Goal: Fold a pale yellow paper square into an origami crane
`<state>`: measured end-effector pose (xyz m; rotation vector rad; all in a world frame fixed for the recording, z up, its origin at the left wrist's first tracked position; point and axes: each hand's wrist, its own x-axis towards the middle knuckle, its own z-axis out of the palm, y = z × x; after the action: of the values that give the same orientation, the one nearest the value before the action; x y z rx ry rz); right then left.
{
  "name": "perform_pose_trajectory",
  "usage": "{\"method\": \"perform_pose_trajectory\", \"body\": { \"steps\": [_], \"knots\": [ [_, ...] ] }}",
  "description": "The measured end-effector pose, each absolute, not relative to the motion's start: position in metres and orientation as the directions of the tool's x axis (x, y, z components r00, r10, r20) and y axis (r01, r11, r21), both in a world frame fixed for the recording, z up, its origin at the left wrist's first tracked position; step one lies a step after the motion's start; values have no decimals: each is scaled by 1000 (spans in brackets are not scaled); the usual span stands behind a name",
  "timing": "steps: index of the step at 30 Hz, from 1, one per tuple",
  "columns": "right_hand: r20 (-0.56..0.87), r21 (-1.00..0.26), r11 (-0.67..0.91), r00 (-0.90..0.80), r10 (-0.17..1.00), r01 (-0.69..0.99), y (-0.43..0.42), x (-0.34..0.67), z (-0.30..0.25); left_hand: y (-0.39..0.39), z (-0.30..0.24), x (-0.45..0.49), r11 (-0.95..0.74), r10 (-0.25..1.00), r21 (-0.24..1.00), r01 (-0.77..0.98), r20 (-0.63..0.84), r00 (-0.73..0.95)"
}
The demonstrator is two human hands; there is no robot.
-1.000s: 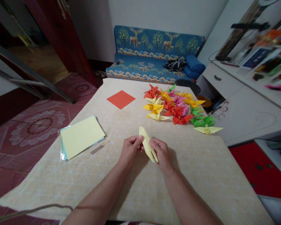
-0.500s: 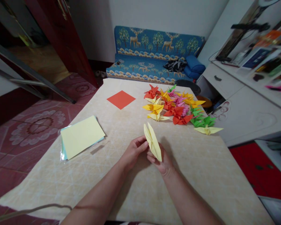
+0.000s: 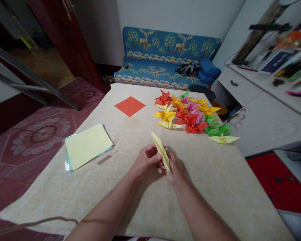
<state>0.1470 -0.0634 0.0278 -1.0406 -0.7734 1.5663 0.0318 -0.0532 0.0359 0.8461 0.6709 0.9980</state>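
Note:
A pale yellow folded paper (image 3: 159,144), long and narrow with pointed ends, is held above the table between both hands. My left hand (image 3: 145,161) pinches it from the left, thumb pressed on its near face. My right hand (image 3: 174,168) grips its lower right side, with some fingers hidden behind the paper. Beyond the hands, to the right, lies a group of folded paper cranes (image 3: 188,118) in red, orange, yellow, pink and green. One pale yellow crane (image 3: 223,139) sits at the group's near right edge.
A red paper square (image 3: 129,106) lies flat towards the far left of the cloth-covered table (image 3: 205,201). A stack of coloured paper (image 3: 89,146) in a clear sleeve rests at the left. Behind the table stands a blue patterned sofa (image 3: 150,67); a white cabinet (image 3: 263,117) stands at the right.
The folded yellow paper has turned and its two upper points, apart before, now lie together. Its top has shifted slightly left, and my left thumb has moved onto its face.

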Motion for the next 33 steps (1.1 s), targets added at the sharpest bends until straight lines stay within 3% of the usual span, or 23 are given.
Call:
{"method": "perform_pose_trajectory", "body": {
  "steps": [4,11,18,33],
  "knots": [
    [-317,-778,-353,-161,935,-519,-64,145,25,-53,31,30,340,889,811,-477,-112,444],
    [-174,-864,-172,-40,984,-473,-61,155,23,-50,29,26,284,928,811,-512,-99,359],
    [-43,-963,-42,-4,999,-265,-61,166,18,-48,31,22,226,945,901,-370,-111,307],
    [125,-991,129,117,985,-29,-66,163,26,-48,33,27,144,981,938,-316,-94,168]
  ]
}}
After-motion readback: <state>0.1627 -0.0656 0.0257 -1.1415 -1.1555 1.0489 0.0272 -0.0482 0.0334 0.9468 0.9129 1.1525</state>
